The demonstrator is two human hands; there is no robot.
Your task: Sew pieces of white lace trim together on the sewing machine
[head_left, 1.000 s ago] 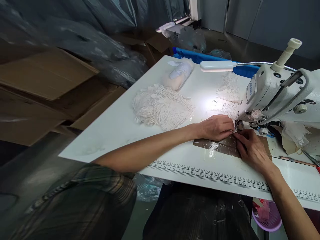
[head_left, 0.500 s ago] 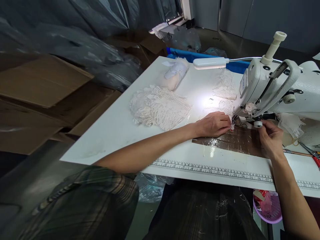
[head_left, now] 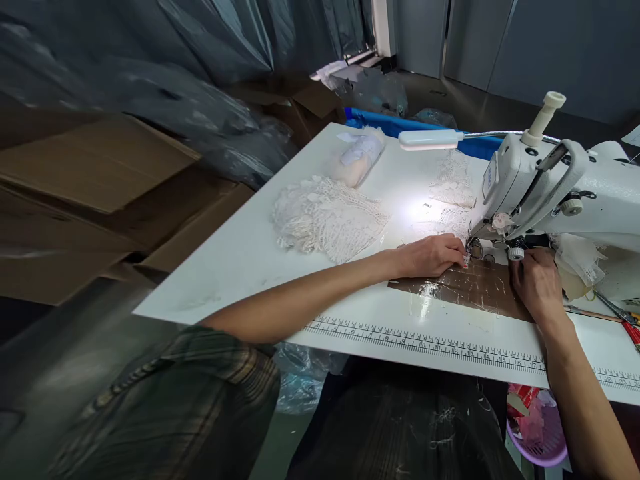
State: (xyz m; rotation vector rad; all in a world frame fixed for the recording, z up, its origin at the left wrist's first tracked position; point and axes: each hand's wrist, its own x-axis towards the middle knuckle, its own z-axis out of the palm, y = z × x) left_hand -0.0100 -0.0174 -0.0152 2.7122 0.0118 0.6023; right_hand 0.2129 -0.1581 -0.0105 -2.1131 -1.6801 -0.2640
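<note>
White openwork lace [head_left: 453, 219] lies just left of the sewing machine [head_left: 520, 183], near edge pinched by the left hand [head_left: 434, 256]; the right hand's [head_left: 539, 280] hold I cannot tell. Bare tabletop [head_left: 215, 277] stretches left.

"What's on that worktop [head_left: 220, 280]?"

"It's white, with a ruler scale [head_left: 425, 343] along the near edge. A heap of white lace [head_left: 327, 217] lies on the left, a pale wrapped bundle [head_left: 363, 158] just beyond it."

"And on the right?"

"A white sewing machine [head_left: 525, 180], with more lace [head_left: 453, 180] spread flat to its left. A shiny brown sheet [head_left: 483, 287] lies on its near side, and a pair of scissors [head_left: 616, 309] rests farther right."
</note>
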